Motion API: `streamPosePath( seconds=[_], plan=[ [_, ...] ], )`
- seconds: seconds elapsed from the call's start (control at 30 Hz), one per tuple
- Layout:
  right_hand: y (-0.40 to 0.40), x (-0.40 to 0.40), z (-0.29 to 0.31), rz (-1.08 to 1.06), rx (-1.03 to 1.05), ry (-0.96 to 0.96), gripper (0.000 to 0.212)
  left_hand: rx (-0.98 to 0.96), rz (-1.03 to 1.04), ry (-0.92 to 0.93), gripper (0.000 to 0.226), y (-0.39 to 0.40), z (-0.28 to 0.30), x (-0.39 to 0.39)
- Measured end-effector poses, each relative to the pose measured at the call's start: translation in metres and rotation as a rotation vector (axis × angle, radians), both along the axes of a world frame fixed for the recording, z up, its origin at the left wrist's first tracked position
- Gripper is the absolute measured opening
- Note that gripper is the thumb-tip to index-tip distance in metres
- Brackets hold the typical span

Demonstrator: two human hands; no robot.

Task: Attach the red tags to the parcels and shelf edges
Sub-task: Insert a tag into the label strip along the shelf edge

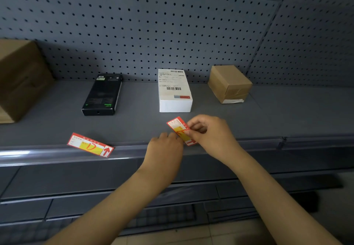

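Note:
A red and yellow tag (178, 128) is held tilted just above the grey shelf's front edge (57, 151), in front of the white parcel (174, 91). My right hand (208, 133) pinches its right side. My left hand (165, 145) touches its lower left edge with the fingertips. A second red tag (90, 145), marked with a D and an arrow, lies slanted on the shelf edge to the left. On the shelf also stand a black box (102, 95) and a small brown parcel (229, 83).
A large brown carton (19, 79) fills the shelf's left end. Grey pegboard (153, 24) forms the back and right walls. Below the shelf edge are lower grey shelves (76, 196) and a tiled floor.

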State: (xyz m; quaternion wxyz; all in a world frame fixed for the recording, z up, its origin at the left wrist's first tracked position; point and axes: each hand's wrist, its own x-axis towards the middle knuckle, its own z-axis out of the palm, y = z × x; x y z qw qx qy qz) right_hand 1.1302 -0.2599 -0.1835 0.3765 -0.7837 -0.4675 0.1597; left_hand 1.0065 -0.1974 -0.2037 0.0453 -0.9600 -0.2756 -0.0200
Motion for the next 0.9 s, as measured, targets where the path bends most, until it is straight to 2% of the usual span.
streamPosePath(
  seconds=[0.23,0.5,0.67,0.8,0.9],
  plan=[
    [0.002,-0.003,-0.007,0.029,-0.054,-0.003,0.007,-0.030,-0.027,-0.029,0.035,0.004,0.001,-0.007],
    [0.001,-0.009,-0.007,0.063,-0.163,-0.162,0.013,-0.094,-0.024,-0.088,0.036,0.011,-0.006,-0.020],
    [0.004,-0.020,0.011,0.067,-0.262,-0.263,0.055,-0.092,-0.007,-0.148,0.030,0.025,0.011,-0.039],
    [0.015,-0.047,0.032,0.096,-0.207,-0.495,0.045,-0.026,0.107,-0.206,0.025,0.040,0.034,-0.069],
    [0.025,-0.081,0.040,0.228,-0.121,-0.534,0.037,-0.021,0.229,-0.226,0.027,0.045,0.044,-0.101]
  ],
)
